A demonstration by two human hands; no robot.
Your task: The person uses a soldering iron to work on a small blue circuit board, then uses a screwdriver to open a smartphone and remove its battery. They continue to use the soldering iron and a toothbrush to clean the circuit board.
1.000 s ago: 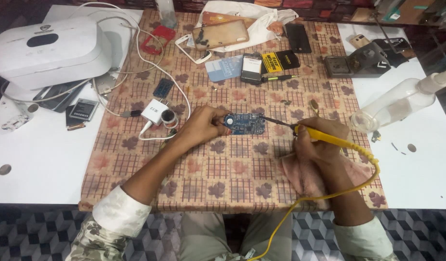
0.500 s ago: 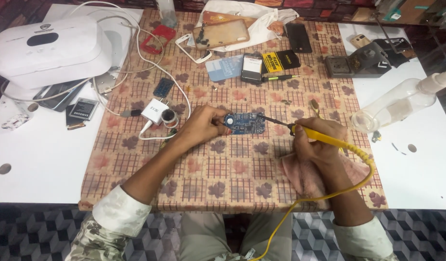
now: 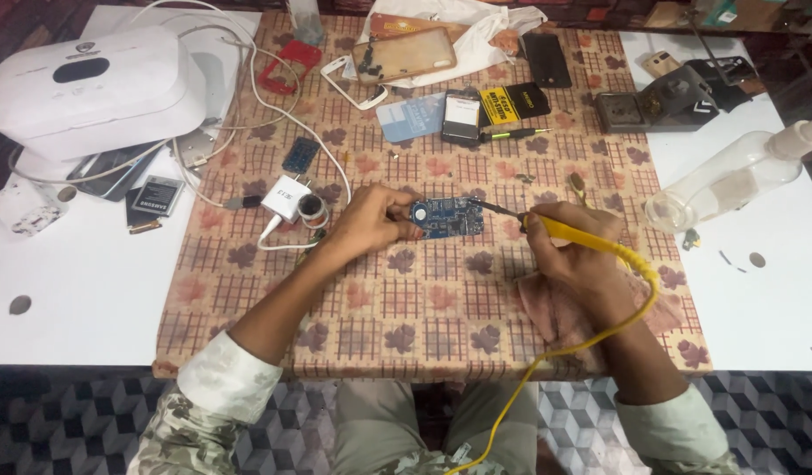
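A small blue circuit board [image 3: 448,217] lies on the patterned cloth [image 3: 424,299] in the middle of the table. My left hand [image 3: 373,220] pinches its left end and holds it flat. My right hand [image 3: 575,248] grips a yellow-handled soldering iron [image 3: 564,230]; its dark tip rests on the board's right edge. The iron's yellow cable [image 3: 591,339] loops down past my right wrist toward my lap. A pink rag [image 3: 555,308] lies under my right hand.
A white box-shaped machine [image 3: 89,88] stands at the back left, with white cables, a charger plug [image 3: 287,198] and phone batteries [image 3: 155,198] beside it. Phone parts, cases and a screwdriver [image 3: 512,135] lie at the back. A soldering station [image 3: 665,101] and clear bottle [image 3: 731,176] stand right.
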